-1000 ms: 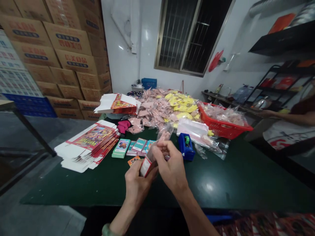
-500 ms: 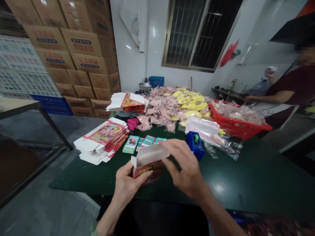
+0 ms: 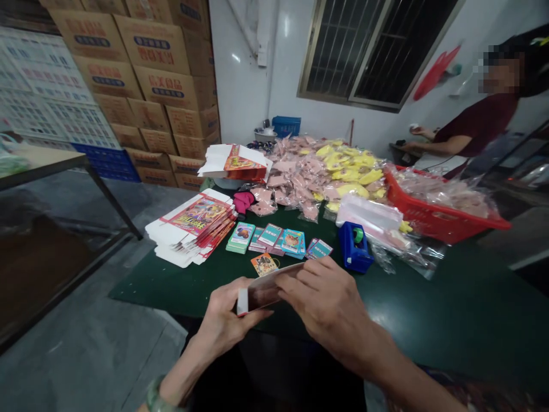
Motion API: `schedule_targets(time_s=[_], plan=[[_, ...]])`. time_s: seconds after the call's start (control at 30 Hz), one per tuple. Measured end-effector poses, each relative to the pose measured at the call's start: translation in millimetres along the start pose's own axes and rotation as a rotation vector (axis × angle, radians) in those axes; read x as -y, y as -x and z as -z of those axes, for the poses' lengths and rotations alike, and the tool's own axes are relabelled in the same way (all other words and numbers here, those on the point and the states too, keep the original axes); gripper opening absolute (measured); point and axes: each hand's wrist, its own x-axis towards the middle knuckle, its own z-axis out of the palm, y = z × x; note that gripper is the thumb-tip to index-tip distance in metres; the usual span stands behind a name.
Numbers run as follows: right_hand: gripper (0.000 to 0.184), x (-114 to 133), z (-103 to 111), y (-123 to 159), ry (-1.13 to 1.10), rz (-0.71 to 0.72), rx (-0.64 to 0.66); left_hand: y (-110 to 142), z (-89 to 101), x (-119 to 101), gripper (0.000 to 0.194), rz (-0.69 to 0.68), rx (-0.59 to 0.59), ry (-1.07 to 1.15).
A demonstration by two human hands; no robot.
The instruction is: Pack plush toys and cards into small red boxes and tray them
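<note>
A small red and white printed carton (image 3: 262,292) is held between both my hands above the near edge of the green table (image 3: 429,320). My left hand (image 3: 223,320) grips its left end from below, fingers curled. My right hand (image 3: 330,306) presses on its top and right end, fingers closed over it. Just beyond the carton lie card packs (image 3: 281,239) in teal and one orange card (image 3: 263,264). A stack of flat unfolded cartons (image 3: 193,226) sits to the left.
A blue tape dispenser (image 3: 354,247) stands right of the cards, by clear bags (image 3: 373,217). Pink and yellow packets (image 3: 326,171) are heaped behind, next to a red basket (image 3: 446,220). A person in a dark red top (image 3: 476,123) stands at far right. Cardboard boxes (image 3: 150,74) line the left wall.
The carton's raised white flap has been folded down and my right hand now lies over it. The view has shifted right, showing more of the other person.
</note>
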Motion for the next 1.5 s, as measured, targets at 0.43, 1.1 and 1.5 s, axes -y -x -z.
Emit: schedule_targets(time_s=[0.43, 1.1, 1.5], plan=[[0.018, -32.5, 2.7, 20.3, -0.457, -0.317, -0.032, -42.3, 14.6, -55.0, 0.015, -0.097, 0.606, -0.294], [0.053, -97.9, -24.8, 121.5, -0.012, -1.127, 0.469, -32.2, 31.4, -22.5, 0.035, 0.445, 0.634, -0.077], [0.049, -83.6, 24.3, 97.4, -1.048, -1.261, -0.072, -10.6, 11.0, -25.8, 0.039, 0.501, 0.582, 0.346]])
